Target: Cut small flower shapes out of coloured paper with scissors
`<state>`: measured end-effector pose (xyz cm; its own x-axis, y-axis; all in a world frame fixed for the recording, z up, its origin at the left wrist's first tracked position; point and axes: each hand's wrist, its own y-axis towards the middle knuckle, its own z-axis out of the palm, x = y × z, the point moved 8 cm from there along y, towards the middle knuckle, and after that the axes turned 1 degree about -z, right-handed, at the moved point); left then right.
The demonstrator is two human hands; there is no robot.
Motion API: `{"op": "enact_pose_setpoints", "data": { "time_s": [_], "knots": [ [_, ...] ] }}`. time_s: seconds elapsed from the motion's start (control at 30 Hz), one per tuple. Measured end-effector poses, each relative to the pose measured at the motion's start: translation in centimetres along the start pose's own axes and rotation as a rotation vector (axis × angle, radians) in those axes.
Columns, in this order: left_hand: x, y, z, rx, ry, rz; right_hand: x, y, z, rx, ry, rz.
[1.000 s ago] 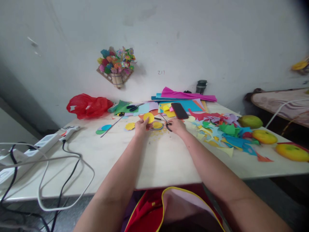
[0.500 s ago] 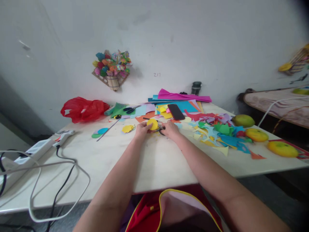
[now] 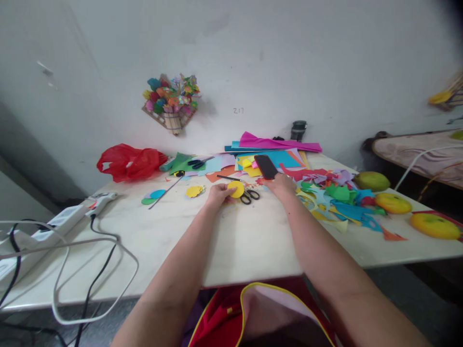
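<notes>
A round yellow paper disc is pinched between the thumb and fingers of my left hand. Just right of it, a pair of black-handled scissors lies on the table, touched by neither hand. My right hand is down among paper scraps at the lower end of a dark phone; its fingers are blurred and whatever lies under them is hidden. A scalloped yellow paper shape rests to the left of my left hand. A thin dark pencil-like stick lies behind the disc.
Paper scraps and several mangoes cover the right side. Coloured sheets, a second pair of scissors and a red plastic bag are at the back. Paper circles and a power strip with cables are left.
My right hand has let go of the scissors, now lying on the table, and moved right to beside the phone. The left hand still holds the yellow disc. The view has shifted slightly.
</notes>
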<state>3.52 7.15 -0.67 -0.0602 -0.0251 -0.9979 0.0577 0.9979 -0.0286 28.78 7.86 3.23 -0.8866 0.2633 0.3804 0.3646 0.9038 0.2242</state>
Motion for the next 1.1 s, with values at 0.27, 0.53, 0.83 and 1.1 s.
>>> {"op": "enact_pose_setpoints", "data": {
  "time_s": [0.27, 0.53, 0.83, 1.1],
  "knots": [
    [0.0, -0.1, 0.4, 0.023, -0.084, -0.007, -1.7, 1.3, 2.4, 0.114, 0.027, 0.063],
    [0.0, 0.0, 0.3, 0.018, -0.141, -0.010, -1.6, 1.5, 1.6, 0.011, 0.291, 0.040],
    [0.2, 0.2, 0.3, 0.069, -0.204, -0.017, 1.4, 1.1, 2.6, 0.147, 1.282, -0.027],
    [-0.2, 0.2, 0.8, 0.160, -0.123, 0.031, 5.8, -2.9, 4.0, 0.442, 1.428, -0.025]
  ]
}}
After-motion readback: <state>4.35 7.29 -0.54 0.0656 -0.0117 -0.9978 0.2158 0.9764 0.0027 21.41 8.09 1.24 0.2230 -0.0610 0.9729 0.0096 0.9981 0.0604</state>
